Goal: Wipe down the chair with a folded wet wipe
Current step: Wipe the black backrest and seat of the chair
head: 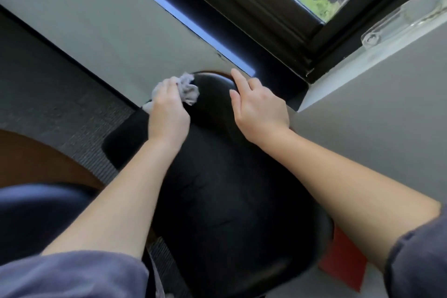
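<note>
A black padded chair [227,196] fills the middle of the view, its backrest top toward the wall. My left hand [168,113] grips a crumpled white wet wipe [187,91] and presses it against the upper left edge of the backrest. My right hand [260,106] rests on the upper right edge of the backrest, fingers nearly straight, holding nothing. A black armrest [123,140] sticks out on the left below my left forearm.
A grey wall [116,31] and a dark window frame [278,31] stand right behind the chair. A brown wooden tabletop [36,159] lies at the left over grey carpet [72,113]. A red object [343,266] sits low at the right beside the seat.
</note>
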Demonstrator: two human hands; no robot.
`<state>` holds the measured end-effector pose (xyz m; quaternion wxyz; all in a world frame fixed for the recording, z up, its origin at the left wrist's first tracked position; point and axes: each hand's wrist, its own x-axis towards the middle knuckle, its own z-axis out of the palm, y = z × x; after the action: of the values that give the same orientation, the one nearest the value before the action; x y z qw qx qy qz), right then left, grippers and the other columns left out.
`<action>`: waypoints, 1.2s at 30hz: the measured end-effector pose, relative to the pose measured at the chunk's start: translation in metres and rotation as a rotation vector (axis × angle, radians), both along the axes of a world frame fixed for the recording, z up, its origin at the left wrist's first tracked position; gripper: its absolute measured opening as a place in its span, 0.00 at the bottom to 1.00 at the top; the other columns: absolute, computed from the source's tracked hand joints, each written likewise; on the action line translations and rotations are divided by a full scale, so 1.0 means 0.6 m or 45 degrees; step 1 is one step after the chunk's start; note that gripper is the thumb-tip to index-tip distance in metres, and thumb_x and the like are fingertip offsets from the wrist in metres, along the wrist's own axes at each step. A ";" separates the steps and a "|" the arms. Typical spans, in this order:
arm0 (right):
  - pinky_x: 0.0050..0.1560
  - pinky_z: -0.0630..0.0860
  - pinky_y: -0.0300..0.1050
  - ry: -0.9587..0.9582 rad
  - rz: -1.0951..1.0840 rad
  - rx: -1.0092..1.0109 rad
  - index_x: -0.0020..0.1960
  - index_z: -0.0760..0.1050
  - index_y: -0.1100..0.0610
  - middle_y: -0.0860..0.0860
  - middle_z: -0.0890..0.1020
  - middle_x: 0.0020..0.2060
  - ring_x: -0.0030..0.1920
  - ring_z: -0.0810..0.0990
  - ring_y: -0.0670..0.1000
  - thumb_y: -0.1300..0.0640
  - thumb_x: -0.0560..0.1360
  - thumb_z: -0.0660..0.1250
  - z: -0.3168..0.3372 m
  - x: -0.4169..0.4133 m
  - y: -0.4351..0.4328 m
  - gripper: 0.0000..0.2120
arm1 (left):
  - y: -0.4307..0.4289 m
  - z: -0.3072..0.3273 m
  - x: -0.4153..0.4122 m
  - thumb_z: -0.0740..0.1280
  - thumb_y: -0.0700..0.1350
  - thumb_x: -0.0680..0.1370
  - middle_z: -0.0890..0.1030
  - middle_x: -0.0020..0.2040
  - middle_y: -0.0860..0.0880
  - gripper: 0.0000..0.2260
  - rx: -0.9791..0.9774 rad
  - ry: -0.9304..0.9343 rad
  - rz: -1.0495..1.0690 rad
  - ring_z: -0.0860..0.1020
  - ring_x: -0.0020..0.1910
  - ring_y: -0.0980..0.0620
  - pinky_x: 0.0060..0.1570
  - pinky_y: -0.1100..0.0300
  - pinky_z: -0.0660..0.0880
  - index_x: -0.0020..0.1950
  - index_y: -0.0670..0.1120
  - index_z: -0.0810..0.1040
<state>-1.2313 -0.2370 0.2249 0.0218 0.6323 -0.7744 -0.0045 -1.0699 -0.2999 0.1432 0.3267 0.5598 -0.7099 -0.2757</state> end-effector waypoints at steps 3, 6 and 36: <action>0.42 0.64 0.47 -0.005 0.005 0.017 0.77 0.54 0.46 0.51 0.73 0.63 0.58 0.75 0.55 0.44 0.82 0.47 0.001 0.000 0.004 0.24 | 0.003 -0.022 -0.003 0.54 0.31 0.74 0.75 0.59 0.42 0.20 -0.150 0.041 -0.077 0.74 0.59 0.42 0.57 0.52 0.70 0.65 0.38 0.72; 0.43 0.65 0.47 0.004 0.001 0.065 0.77 0.53 0.47 0.51 0.72 0.64 0.59 0.74 0.55 0.44 0.83 0.47 0.005 0.000 0.002 0.24 | -0.002 -0.039 0.007 0.58 0.29 0.73 0.75 0.62 0.44 0.23 -0.086 0.051 -0.002 0.75 0.60 0.44 0.59 0.54 0.71 0.68 0.41 0.71; 0.41 0.64 0.47 0.424 0.878 0.652 0.52 0.71 0.58 0.56 0.79 0.52 0.50 0.78 0.61 0.49 0.84 0.45 -0.058 0.147 -0.225 0.19 | 0.011 -0.187 0.105 0.56 0.36 0.79 0.74 0.67 0.44 0.18 0.000 0.175 0.184 0.70 0.69 0.50 0.70 0.67 0.60 0.69 0.38 0.72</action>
<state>-1.1432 -0.3718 0.1902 -0.0107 0.8286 -0.4788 -0.2899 -1.0071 -0.2935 0.0310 0.3938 0.5891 -0.6436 -0.2893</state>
